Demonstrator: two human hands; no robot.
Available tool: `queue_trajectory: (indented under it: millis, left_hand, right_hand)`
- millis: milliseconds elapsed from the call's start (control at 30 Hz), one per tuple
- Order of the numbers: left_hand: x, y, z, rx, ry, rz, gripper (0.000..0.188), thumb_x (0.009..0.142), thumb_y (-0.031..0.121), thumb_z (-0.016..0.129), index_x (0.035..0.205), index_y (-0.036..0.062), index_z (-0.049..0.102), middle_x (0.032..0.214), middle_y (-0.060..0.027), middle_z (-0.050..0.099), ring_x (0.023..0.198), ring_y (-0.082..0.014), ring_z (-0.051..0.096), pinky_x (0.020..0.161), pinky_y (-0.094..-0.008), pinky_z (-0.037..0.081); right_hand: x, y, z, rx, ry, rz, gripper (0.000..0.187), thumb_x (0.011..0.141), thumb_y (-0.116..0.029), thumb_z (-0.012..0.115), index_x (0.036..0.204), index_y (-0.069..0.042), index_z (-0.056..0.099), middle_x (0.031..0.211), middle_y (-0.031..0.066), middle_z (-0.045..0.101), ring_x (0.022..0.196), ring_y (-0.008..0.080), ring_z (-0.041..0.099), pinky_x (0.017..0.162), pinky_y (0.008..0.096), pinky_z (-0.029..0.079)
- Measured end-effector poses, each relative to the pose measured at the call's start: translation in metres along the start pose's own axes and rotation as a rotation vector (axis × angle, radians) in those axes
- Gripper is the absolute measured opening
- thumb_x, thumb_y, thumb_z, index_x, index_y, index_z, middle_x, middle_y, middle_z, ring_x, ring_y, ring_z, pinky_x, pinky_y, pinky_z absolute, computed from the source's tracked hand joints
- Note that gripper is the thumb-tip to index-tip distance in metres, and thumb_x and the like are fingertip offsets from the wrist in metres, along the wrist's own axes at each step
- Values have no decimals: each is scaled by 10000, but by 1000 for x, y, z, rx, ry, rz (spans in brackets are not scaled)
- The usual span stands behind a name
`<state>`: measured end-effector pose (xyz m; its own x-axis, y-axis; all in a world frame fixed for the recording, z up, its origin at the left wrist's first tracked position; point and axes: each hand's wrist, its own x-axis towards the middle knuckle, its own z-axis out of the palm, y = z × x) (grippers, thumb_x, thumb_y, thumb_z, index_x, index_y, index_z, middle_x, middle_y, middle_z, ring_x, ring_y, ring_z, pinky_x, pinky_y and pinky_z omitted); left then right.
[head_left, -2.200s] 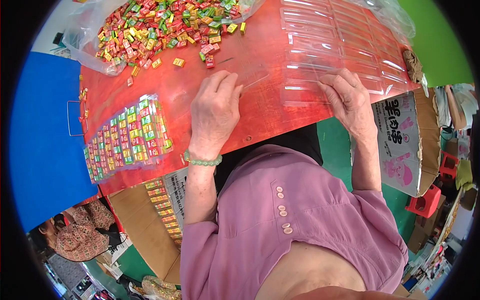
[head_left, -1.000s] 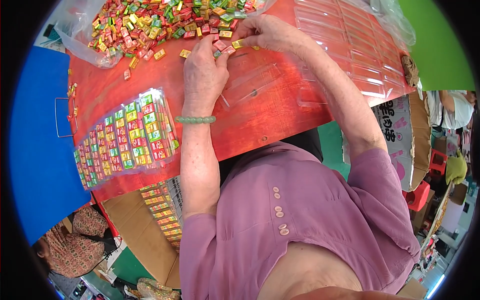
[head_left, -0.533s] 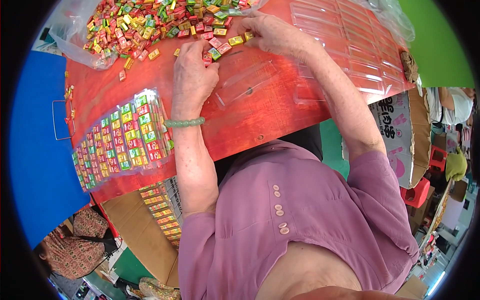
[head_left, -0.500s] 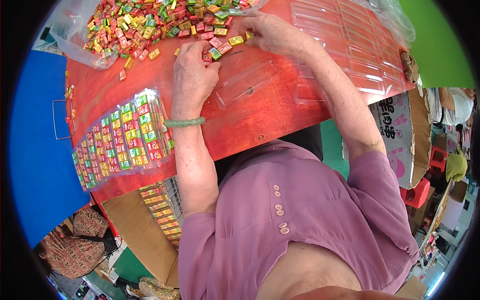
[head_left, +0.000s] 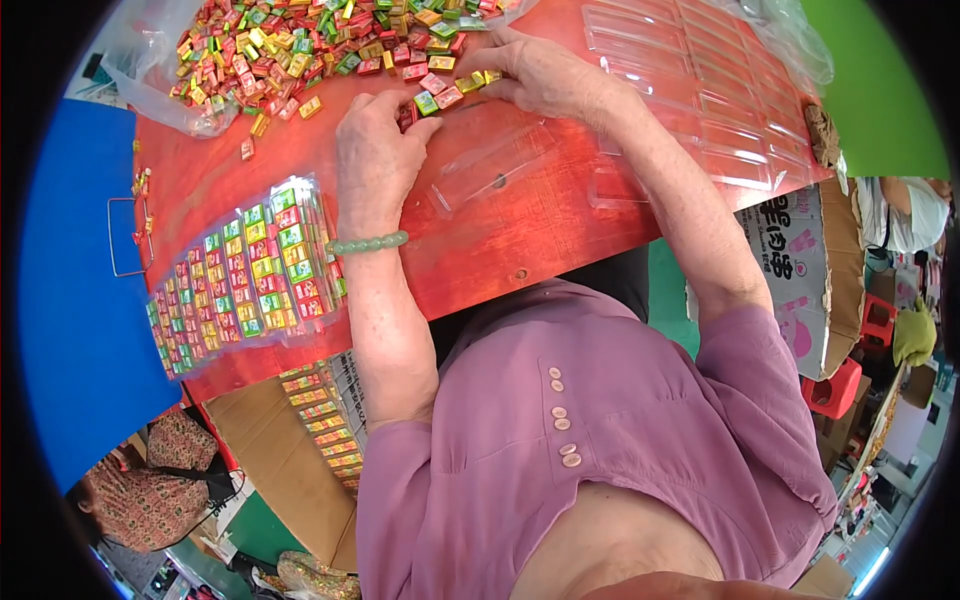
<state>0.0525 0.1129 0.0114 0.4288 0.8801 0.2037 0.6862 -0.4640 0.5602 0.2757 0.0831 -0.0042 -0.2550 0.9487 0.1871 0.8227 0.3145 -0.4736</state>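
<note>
Between my hands a short row of small candy-sized boxes, red, green, pink and yellow, lies end to end on the red table. My left hand, with a green bead bracelet on its wrist, curls its fingers round the red box at the near left end. At the other end, the fingers and thumb of my right hand close on the yellow boxes. Just nearer to me lies a see-through plastic tray. Beyond my hands spreads a large heap of the same boxes.
Filled see-through trays lie in overlapping rows at the left. See-through trays are stacked at the right. A plastic bag edges the heap. Cardboard boxes stand below the table, and another person is at the lower left.
My right hand has moved slightly left, bringing the yellow boxes up against the row. My left hand has shifted a little left and turned slightly with the red box.
</note>
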Motion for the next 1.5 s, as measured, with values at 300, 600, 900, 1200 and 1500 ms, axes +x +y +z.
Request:
queue_trajectory:
  millis: [300,600,900,1200,1500]
  left_hand:
    - [2,-7,3,15,27,10,337,732,221,834,926,-14,691,886,-178,643,833,-345,647,742,-446,507]
    - [-1,3,5,135,95,-23,379,768,274,826,942,-12,648,941,-179,626,872,-363,645,761,-473,513]
    - [3,-3,5,66,1,59,324,789,209,796,994,1,655,982,-189,631,966,-367,633,819,-464,513]
    - [6,-8,9,41,39,69,325,809,166,765,1066,-2,656,1020,-176,640,1001,-365,630,842,-451,513]
    - [6,-10,9,-7,40,100,340,808,163,762,1118,46,684,1047,-165,629,1006,-353,629,856,-435,512]
  right_hand:
    - [-1,-4,4,-12,-13,109,319,884,-98,692,1195,-151,642,1283,173,511,1044,381,611,893,435,509]
    - [-9,-22,-16,-187,-60,161,247,910,-162,660,1132,-61,615,1180,183,558,990,399,621,846,465,512]
    - [-14,-34,-9,-269,6,224,297,901,-219,668,1124,-31,613,1082,190,600,987,398,621,835,459,516]
    - [-8,-19,-20,-142,-54,78,317,851,-83,695,1156,-50,614,1125,162,603,950,354,632,815,415,511]
    - [5,-18,-11,-28,-95,57,370,848,-105,727,1204,-98,626,1112,142,586,967,314,628,819,392,512]
